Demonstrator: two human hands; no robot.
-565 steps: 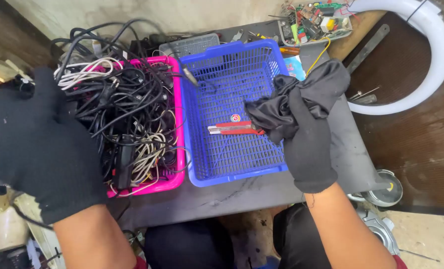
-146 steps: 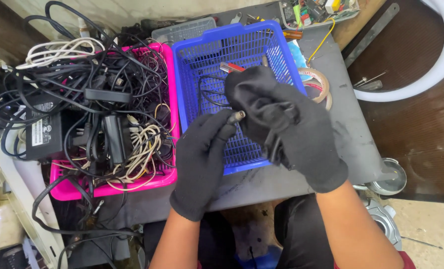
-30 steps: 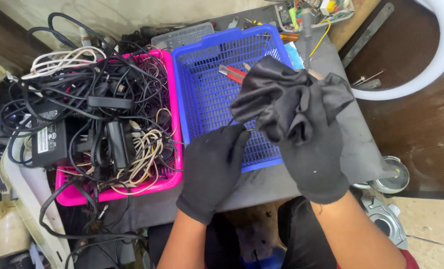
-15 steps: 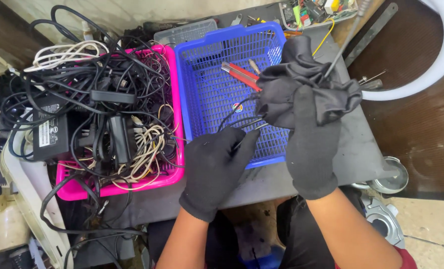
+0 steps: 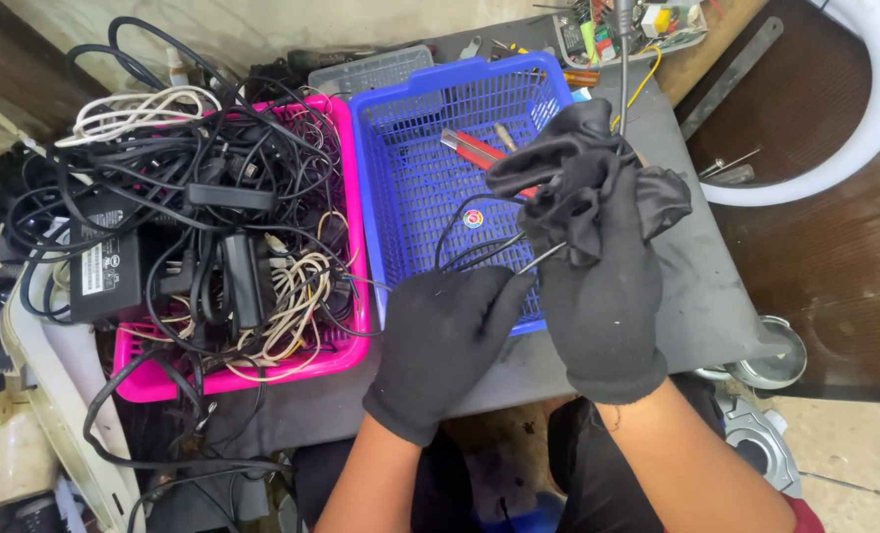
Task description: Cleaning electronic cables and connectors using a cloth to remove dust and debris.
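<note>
Bunching a black cloth (image 5: 583,188), right hand (image 5: 603,286) hides the cable (image 5: 479,252) left hand (image 5: 450,336) pinches.

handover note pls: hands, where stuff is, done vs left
Left hand: gloved, pinching a thin black cable over the blue basket.
Right hand: gloved, grip on a black cloth bunched around the cable's far end.
Blue basket: red-handled tool and a few small bits inside, otherwise bare.
Pink basket: heaped with tangled cables and adapters.
Done: one cable out and in hand. Left: the pink heap looks untouched.
</note>
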